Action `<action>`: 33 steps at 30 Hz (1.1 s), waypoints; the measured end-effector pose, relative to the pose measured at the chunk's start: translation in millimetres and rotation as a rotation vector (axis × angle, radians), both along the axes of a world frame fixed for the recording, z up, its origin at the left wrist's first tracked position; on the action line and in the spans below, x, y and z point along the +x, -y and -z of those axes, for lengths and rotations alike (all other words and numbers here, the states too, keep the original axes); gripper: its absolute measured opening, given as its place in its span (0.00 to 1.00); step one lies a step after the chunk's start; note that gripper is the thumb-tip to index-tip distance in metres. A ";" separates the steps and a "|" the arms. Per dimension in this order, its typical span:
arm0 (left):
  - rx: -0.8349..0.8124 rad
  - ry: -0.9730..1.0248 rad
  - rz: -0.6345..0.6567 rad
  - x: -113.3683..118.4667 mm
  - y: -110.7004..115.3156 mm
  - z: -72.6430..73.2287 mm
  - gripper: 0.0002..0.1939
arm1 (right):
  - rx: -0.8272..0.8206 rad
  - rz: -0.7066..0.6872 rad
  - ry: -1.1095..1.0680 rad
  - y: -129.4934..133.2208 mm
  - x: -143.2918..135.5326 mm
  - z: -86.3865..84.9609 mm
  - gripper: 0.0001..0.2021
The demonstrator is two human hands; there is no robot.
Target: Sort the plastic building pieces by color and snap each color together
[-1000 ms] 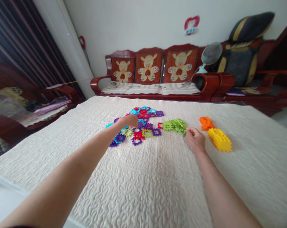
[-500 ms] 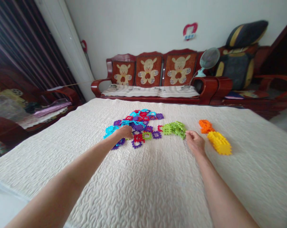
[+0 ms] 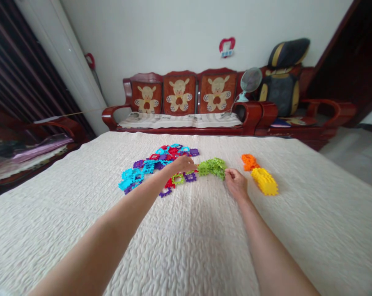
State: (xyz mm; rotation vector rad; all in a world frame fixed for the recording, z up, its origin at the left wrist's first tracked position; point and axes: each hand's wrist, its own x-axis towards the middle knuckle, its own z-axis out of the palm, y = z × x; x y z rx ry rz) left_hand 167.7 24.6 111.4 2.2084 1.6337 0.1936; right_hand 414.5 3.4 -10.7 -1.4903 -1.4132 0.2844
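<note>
Over the right side of a mixed heap of blue, purple and red interlocking plastic tiles [image 3: 149, 166], my left hand [image 3: 183, 164] reaches toward the green pile. Its fingers are bent together, and whatever they hold is hidden. A pile of green interlocking tiles [image 3: 215, 167] lies between my two hands. At that pile's right edge, my right hand [image 3: 237, 183] is closed with thumb and forefinger pinched against a green tile. A single green tile with an open middle [image 3: 177, 179] lies below my left wrist, beside a purple tile [image 3: 190, 177].
Right of my right hand lie an orange cluster of tiles [image 3: 249, 162] and a yellow stack [image 3: 265, 181]. Everything rests on a quilted cream cover [image 3: 180, 230]. Behind stand a wooden sofa [image 3: 112, 117], a small fan [image 3: 250, 80] and a chair with a dark cushion [image 3: 280, 92].
My left hand has moved right, from the middle of the mixed heap to near the green pile. My right hand stays at the green pile's edge. The view has turned slightly right.
</note>
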 end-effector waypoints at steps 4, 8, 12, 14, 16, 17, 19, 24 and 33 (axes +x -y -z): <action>0.107 -0.077 -0.027 7.5 -8.9 -12.4 0.20 | -0.004 0.003 -0.021 0.3 -1.3 -0.2 0.16; 0.114 -0.261 0.068 -18.2 2.6 -8.6 0.13 | 0.016 0.007 -0.015 0.2 -2.5 -0.5 0.16; 0.104 -0.376 0.139 -41.2 27.4 12.0 0.13 | 0.022 0.006 -0.007 1.5 -1.9 -1.4 0.16; 0.131 -0.430 0.149 -45.8 37.5 23.7 0.14 | 0.014 0.007 -0.002 2.4 -1.4 -1.5 0.17; 0.177 -0.460 0.132 -46.8 43.9 33.2 0.14 | 0.002 0.010 -0.001 3.0 -0.6 -0.9 0.18; 0.197 -0.464 0.134 -46.6 45.7 36.4 0.14 | -0.005 0.013 -0.003 3.0 -0.2 -0.3 0.19; 0.210 -0.465 0.163 -46.1 46.7 39.1 0.13 | -0.016 0.017 -0.011 2.7 1.1 1.2 0.20; 0.178 -0.412 0.095 -50.4 40.5 29.5 0.12 | -0.012 0.032 -0.047 2.2 3.1 3.2 0.20; 0.223 -0.189 -0.135 -16.0 0.7 26.5 0.18 | 0.012 0.031 -0.119 5.6 -0.6 -1.8 0.19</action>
